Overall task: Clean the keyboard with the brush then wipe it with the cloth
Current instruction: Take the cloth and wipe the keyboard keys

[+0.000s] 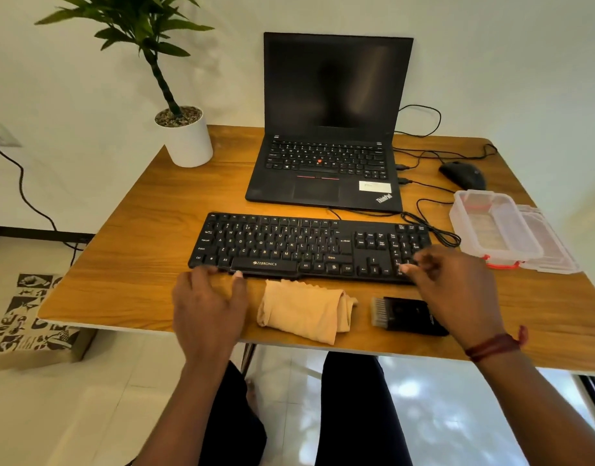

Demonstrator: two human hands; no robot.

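**Layout.** The wooden table [148, 230] fills the middle of the frame. An open laptop [326, 129] stands at upper centre. The black keyboard [309, 245] lies flat just below it, across the centre, with its cable running off to the right. A folded peach cloth [306, 311] lies below the keyboard at lower centre, its top edge touching or nearly touching the keyboard's near edge. The black brush [403, 316] lies just right of the cloth, bristles pointing left. Neither tool is in hand.

**Step in hand (judged).** Brushing has not begun, and both hands appear to be squaring or steadying the keyboard. To do this well:
- Seat the keyboard flat and clear of the cloth, so loosened dust does not fall onto it.
- Take up the brush first and leave the cloth for afterwards.
- Keep one hand on the keyboard's edge as an anchor while the other sweeps along the key rows.

**Pose.** Both forearms enter from the bottom of the frame.
- The left hand [208, 304] is palm down at the keyboard's lower-left edge. Its fingers [237, 274] are straight and slightly spread, with the tips touching the near rim by the spacebar.
- The right hand [457, 290] hovers over the keyboard's lower-right corner and hides the right end of the brush.
- The right hand's fingers [410, 264] are loosely spread and hold nothing. They are blurred, so contact with the keys cannot be confirmed.
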